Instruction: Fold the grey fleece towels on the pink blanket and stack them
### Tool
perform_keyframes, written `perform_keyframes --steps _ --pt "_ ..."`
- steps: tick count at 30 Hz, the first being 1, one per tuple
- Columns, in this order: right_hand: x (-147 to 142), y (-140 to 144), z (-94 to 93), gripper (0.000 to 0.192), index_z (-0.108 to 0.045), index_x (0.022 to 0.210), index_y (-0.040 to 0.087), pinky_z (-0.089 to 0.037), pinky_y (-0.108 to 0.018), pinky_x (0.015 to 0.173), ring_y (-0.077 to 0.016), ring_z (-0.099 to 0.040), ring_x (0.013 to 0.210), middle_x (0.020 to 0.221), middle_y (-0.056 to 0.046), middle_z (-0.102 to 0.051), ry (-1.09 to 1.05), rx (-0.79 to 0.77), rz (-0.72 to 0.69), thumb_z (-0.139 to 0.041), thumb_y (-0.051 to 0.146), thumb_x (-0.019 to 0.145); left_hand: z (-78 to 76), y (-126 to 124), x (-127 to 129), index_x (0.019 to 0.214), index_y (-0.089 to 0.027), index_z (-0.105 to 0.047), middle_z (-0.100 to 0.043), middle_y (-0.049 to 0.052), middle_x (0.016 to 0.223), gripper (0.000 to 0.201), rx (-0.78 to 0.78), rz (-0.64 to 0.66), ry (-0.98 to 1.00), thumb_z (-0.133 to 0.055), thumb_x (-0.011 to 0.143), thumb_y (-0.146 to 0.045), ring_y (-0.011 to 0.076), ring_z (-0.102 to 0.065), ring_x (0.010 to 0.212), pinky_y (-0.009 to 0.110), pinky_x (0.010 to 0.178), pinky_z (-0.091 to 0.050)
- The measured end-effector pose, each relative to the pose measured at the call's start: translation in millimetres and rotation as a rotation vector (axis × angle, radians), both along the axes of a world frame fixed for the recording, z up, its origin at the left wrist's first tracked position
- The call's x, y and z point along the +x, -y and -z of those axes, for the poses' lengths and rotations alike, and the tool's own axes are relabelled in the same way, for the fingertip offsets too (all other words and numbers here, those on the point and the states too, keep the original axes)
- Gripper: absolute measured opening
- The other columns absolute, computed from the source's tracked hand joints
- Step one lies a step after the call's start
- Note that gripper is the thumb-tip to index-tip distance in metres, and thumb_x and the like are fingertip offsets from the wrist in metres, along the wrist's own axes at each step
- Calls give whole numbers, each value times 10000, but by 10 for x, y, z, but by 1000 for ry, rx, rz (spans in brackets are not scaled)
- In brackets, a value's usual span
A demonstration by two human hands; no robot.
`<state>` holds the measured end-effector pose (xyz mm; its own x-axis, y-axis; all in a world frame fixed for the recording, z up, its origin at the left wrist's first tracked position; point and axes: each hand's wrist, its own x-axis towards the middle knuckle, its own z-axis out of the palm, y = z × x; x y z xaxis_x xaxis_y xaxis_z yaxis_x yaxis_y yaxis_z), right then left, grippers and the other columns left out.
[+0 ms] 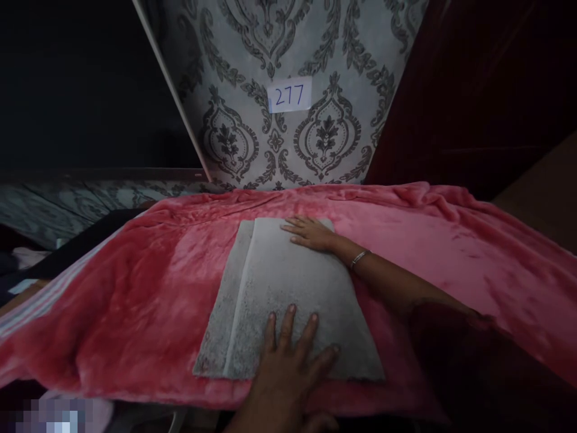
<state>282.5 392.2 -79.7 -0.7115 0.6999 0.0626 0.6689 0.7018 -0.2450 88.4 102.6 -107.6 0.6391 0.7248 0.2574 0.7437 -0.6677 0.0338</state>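
A grey fuzzy cloth (279, 270), possibly a towel, lies folded over on a pink plush blanket (130, 294). Along its left side a narrower strip of the under layer sticks out past the fold's edge. My left hand (288, 367) rests palm down on the near part of the cloth, fingers spread. Near the far right corner, my right hand (311, 231) lies flat on the cloth with its fingers stretched to the left. A silver bracelet (360, 258) circles the right wrist. Neither hand grips the cloth.
Behind the blanket-covered surface stands a patterned wall (274, 144) with a paper label (290, 94) reading 277. A large dark screen (90, 90) is at the left. A dark red panel (473, 90) rises at the right.
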Motion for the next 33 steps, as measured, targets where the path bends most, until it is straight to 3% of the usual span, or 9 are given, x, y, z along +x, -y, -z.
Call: perform_keyframes --steps 6,9,12,17,21,25,29,33 --pt "8 -348 41 607 -277 1591 350 -123 -582 1208 -316 -105 1530 1657 -22 -198 -23 -51 128 -242 605 1041 168 -90 -58 1508 -455 -400 -245 52 1661 867 83 59 -19 -602 741 -806 489 -167 1489 727 1154 0" --pt "-5 -368 -9 597 -289 1591 330 -115 -556 1218 -297 -104 1532 1658 -33 -192 -18 -28 162 -251 577 1048 116 -118 -92 1543 -446 -330 -193 65 1675 947 31 76 -39 -583 720 -839 510 -166 1482 756 1138 -15" --pt "59 -328 -115 612 -251 1605 289 -97 -541 1227 -285 -93 1534 1659 -55 -182 -42 11 185 -276 550 1052 -33 -100 -104 1568 -432 -264 -131 59 1688 934 -40 87 -44 -604 768 -772 514 -131 1492 779 1126 -58" --pt "409 99 -252 654 -241 1609 272 -113 -551 1223 -299 -101 1532 1663 -61 -157 -130 51 80 -275 596 1042 -350 -30 -31 1584 -406 -222 -90 50 1692 893 -169 75 -21 -605 831 -696 482 -47 1518 786 1125 -151" --pt "574 673 -170 664 -300 1588 316 -77 -575 1214 -320 -78 1532 1665 -44 -154 -75 27 -54 -314 657 1018 -487 -14 191 1587 -367 -232 -86 33 1691 904 -239 119 -13 -642 833 -650 433 -17 1533 775 1153 -137" --pt "555 824 12 663 -252 1599 337 -93 -550 1220 -303 -57 1536 1670 -22 -132 -56 -8 -80 -289 661 1021 -352 -49 404 1585 -393 -214 -94 5 1687 939 -243 191 16 -652 806 -681 446 23 1528 800 1139 -104" --pt "533 466 126 653 -261 1602 306 -99 -560 1221 -326 -67 1532 1669 -35 -115 -48 -2 78 -298 618 1030 -76 -70 475 1578 -420 -220 -107 12 1683 956 -197 176 -9 -684 781 -673 473 -43 1518 815 1123 -55" --pt "510 172 140 617 -232 1608 316 -167 -564 1211 -307 -112 1530 1667 -30 -135 3 -19 265 -277 554 1040 69 -69 474 1531 -490 -304 -199 -29 1664 767 -36 95 -1 -669 858 -547 441 -136 1518 783 1148 -40"
